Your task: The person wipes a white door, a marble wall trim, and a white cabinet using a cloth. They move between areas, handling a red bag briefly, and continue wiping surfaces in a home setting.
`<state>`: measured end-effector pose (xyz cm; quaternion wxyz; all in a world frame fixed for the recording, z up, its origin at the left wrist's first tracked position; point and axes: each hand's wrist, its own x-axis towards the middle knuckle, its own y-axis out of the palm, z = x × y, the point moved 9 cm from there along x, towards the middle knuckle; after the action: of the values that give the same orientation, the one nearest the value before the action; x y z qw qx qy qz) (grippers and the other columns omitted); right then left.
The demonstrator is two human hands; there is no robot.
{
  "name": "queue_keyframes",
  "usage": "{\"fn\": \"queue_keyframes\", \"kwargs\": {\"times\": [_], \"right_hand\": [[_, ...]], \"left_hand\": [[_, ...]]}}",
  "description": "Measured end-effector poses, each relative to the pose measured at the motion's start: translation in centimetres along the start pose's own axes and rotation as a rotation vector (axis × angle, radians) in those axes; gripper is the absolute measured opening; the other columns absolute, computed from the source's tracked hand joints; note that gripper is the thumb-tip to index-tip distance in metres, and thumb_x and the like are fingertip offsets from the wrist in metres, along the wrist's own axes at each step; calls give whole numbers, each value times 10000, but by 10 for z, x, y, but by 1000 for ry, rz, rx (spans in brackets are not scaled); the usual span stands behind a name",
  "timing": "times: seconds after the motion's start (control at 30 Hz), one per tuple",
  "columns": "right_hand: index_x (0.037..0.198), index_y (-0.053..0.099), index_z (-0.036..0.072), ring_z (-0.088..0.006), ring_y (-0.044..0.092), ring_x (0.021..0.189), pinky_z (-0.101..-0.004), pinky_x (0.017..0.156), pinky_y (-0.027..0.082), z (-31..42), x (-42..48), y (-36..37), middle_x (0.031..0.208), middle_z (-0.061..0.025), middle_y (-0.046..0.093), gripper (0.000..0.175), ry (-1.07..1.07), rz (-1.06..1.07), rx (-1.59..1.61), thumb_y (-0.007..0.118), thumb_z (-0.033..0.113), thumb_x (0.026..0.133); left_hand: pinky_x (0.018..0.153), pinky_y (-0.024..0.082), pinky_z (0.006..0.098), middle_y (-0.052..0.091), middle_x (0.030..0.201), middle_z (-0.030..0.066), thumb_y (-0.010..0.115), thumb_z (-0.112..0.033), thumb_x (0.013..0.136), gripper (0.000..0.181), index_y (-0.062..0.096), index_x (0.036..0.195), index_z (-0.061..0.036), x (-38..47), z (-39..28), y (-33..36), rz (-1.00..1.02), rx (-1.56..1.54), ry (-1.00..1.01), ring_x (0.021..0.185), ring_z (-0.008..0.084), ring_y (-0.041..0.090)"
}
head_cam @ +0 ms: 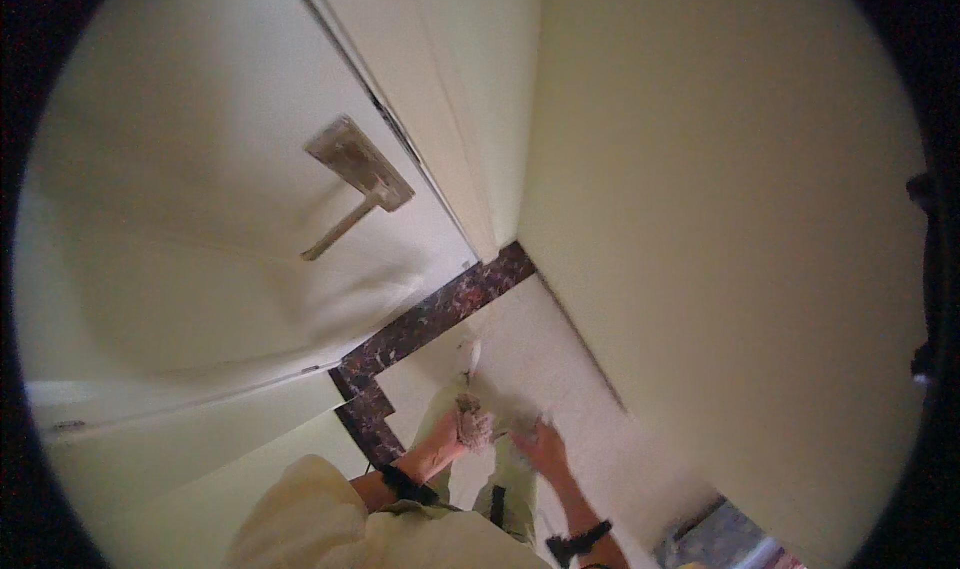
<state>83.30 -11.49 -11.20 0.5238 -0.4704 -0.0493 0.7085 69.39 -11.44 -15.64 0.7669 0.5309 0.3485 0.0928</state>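
Note:
Low in the view, in front of my body, my left hand (450, 428) is closed around a crumpled greyish-brown thing (475, 426), perhaps a cloth. To its right is my right hand (541, 447), with bent fingers and blurred. Something greyish seems to lie at its fingertips, too indistinct to name. A thin dark bit shows in the gap between the two hands. Both wrists carry black straps. Below the hands are my light trousers (516, 486) and a pale shoe (470, 353) on the floor.
A white door (247, 284) with a brownish lever handle (360, 171) stands ahead on the left. Dark red marbled stone (442, 306) forms the threshold. A plain wall (712, 231) rises on the right. At lower right, a grey object (716, 535) lies by the pale floor (525, 336).

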Motion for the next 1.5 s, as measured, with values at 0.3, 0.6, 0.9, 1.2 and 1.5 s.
{"fn": "queue_keyframes", "kwargs": {"times": [0.3, 0.6, 0.9, 1.2, 1.5], "right_hand": [[1299, 394, 60, -204, 439, 1169, -346, 985, 346, -24, -105, -78, 1267, -74, 470, 538, 91, -408, 1183, 438, 454, 935], [1223, 429, 83, -147, 550, 938, -309, 779, 466, 43, -154, -152, 1071, -37, 542, 490, -196, -161, 804, 578, 394, 876], [1194, 493, 102, -155, 584, 848, -317, 691, 508, -48, -216, -171, 958, -34, 576, 470, -69, -314, 1227, 682, 204, 776], [1028, 566, 124, -138, 575, 737, -302, 637, 478, -145, -285, -193, 844, -12, 581, 307, 114, -700, 907, 651, 126, 734], [1200, 509, 50, -225, 604, 928, -382, 801, 511, -142, -282, -191, 1086, -78, 601, 583, 157, -558, 972, 770, 118, 683]], "left_hand": [[598, 508, 312, 556, 783, 53, 439, -278, 918, 230, 557, 897, -82, -21, 91, 140, -296, 280, 232, 702, 160, 589], [774, 502, 369, 548, 1098, 100, 507, -320, 908, 427, 436, 1223, -40, -8, 135, 261, 413, 1354, 680, 906, 215, 580], [793, 457, 475, 582, 1006, 228, 603, -177, 766, 351, 572, 1078, -19, -79, -32, 303, -226, 2062, 1032, 942, 399, 555], [935, 405, 413, 511, 1118, 178, 760, -259, 665, 622, 475, 1136, 30, -156, -224, 363, -1222, 2445, 1455, 1042, 317, 492], [716, 462, 414, 610, 853, 110, 782, -267, 625, 309, 599, 773, -66, -106, -251, 304, -1262, 2078, 1435, 837, 314, 571]]}}
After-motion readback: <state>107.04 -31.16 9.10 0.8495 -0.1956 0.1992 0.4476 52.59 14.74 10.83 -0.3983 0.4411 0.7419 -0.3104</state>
